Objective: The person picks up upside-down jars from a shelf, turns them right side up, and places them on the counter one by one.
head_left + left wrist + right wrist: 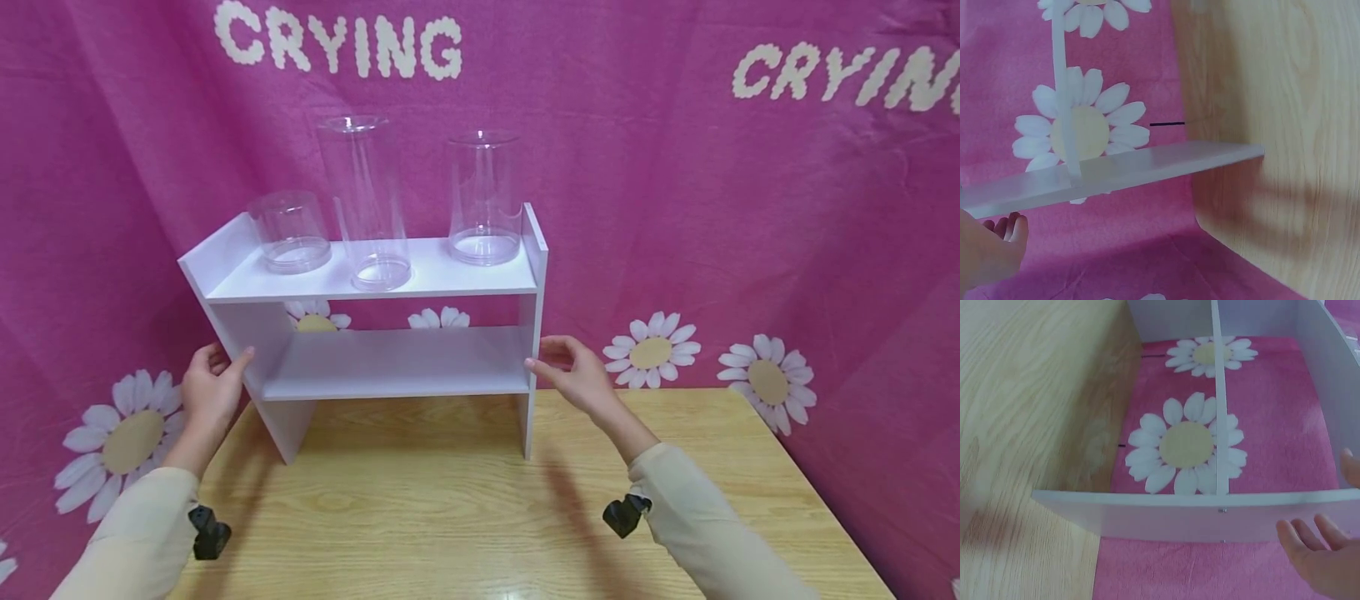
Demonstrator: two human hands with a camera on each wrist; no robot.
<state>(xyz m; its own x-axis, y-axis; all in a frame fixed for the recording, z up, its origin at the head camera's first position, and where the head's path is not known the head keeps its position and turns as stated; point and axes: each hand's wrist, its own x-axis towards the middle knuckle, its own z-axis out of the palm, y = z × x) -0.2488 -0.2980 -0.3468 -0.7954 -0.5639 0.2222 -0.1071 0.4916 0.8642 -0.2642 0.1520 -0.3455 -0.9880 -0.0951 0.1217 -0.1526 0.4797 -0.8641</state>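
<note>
A white two-tier shelf (397,363) stands on the wooden table. At its left side panel is my left hand (210,385), its thumb at the panel's front edge and its fingers loosely bent outside. In the left wrist view, those fingers (1012,226) lie close to the panel; contact is unclear. My right hand (583,377) is at the right side panel (531,333), thumb near the front edge. The right wrist view shows its relaxed, spread fingers (1292,544) by the panel's outer face, without a firm grip.
On the top board stand three clear cylinders: a short one (297,254), a tall one (381,271) and a medium one (484,246). A pink flowered cloth (637,208) hangs behind the table (420,500). A black wrist device (627,515) sits at each sleeve.
</note>
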